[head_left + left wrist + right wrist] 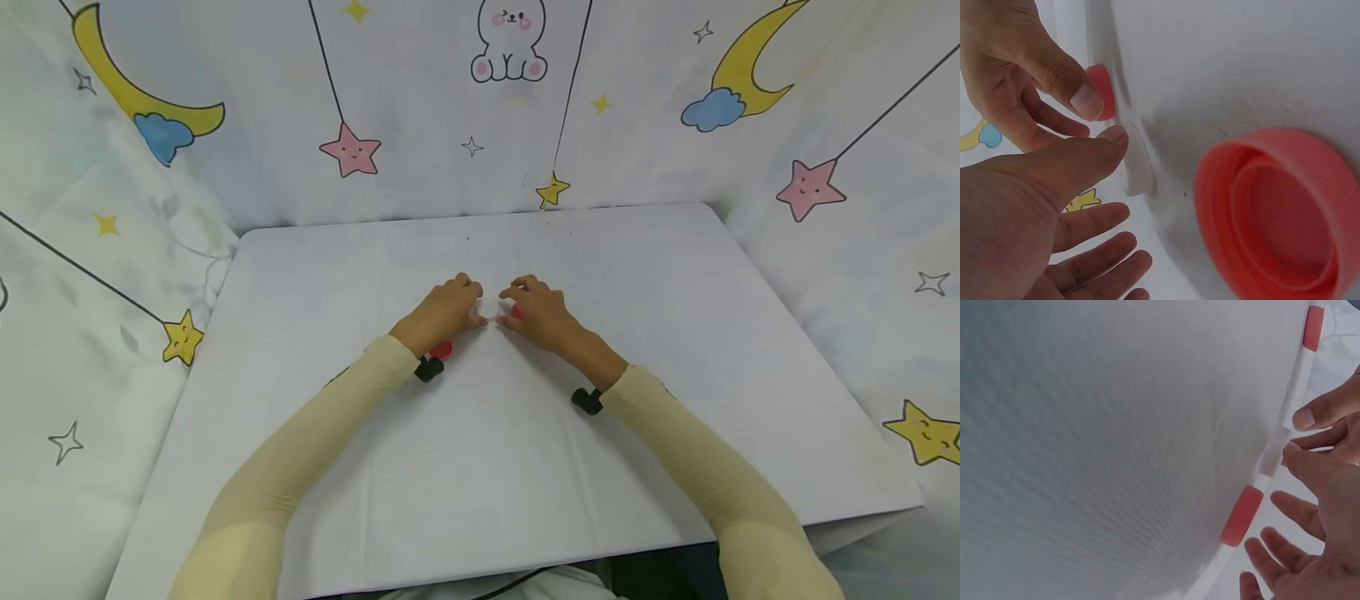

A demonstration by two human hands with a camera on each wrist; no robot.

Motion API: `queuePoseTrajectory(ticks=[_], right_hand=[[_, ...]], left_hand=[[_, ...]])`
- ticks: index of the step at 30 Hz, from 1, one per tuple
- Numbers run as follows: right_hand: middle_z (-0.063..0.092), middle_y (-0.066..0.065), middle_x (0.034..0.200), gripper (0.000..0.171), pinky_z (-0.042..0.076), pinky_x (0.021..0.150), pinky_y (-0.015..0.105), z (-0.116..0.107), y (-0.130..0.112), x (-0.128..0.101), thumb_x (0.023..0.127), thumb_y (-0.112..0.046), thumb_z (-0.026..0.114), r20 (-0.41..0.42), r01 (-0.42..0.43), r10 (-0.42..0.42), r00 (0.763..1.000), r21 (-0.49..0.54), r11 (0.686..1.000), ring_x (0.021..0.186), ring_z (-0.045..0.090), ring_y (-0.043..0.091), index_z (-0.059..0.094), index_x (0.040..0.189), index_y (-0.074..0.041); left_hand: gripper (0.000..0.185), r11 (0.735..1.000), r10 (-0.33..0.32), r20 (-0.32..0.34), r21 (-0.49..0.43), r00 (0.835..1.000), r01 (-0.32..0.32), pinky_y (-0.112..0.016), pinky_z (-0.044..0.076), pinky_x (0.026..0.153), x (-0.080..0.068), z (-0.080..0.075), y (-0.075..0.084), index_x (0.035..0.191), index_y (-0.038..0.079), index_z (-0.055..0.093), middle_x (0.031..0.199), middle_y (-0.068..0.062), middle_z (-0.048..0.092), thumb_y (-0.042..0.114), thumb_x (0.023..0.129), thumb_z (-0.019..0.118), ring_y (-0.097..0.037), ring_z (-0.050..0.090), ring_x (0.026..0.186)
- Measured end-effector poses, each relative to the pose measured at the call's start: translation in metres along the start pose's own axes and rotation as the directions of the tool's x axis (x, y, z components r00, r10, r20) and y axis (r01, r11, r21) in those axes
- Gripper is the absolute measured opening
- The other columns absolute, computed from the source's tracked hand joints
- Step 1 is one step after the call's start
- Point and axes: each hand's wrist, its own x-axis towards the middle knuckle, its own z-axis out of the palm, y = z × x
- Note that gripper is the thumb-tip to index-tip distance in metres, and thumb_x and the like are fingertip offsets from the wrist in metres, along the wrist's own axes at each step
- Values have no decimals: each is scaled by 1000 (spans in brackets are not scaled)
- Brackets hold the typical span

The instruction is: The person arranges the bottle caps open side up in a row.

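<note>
A white bottle cap [489,309] lies on the table between the two hands. My left hand [450,310] hovers at its left, fingers spread and loosely bent, the thumb tip right at the cap's edge in the left wrist view. On the other side, my right hand [542,315] has its fingers apart and slightly bent, with nothing held. Under its fingers lies a red cap [517,311], also seen as the nearer red cap [1243,515] in the right wrist view. Another red cap [1285,215], hollow side showing, lies near the left wrist.
The white table [480,467] fills most of the head view. Behind it hangs a white cloth [420,100] printed with moons and stars. Small black wrist cameras [429,368] are worn below each hand. A dark cable [517,582] runs by the front edge.
</note>
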Motion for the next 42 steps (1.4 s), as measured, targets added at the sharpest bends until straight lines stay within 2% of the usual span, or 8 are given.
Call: queuePoseTrajectory(ticks=[8,26,42], right_hand=[[51,18,152,46,44,105,64,7,2,5,101,-33,74,23,-9,9,1000,-11,1000,138,52,39,65,139,-10],[50,15,155,46,43,108,63,12,-4,11,102,-36,73,63,-42,47,997,-69,997,140,51,37,67,141,-13],[50,16,154,42,42,109,63,11,-6,13,102,-32,73,54,-58,60,997,-37,998,140,51,38,69,138,-12]], left_hand=[[50,1000,-13,14,-11,1000,13,-49,48,111,2,1,-2,138,2,62,142,-19,55,33,101,74,-34,60,126],[43,1000,7,-14,21,1000,-7,-49,51,109,7,9,-6,134,5,66,140,-18,58,32,101,74,-34,62,126],[43,999,7,-1,49,1000,-7,-49,51,108,13,10,-8,132,5,67,140,-18,58,33,101,74,-33,62,126]])
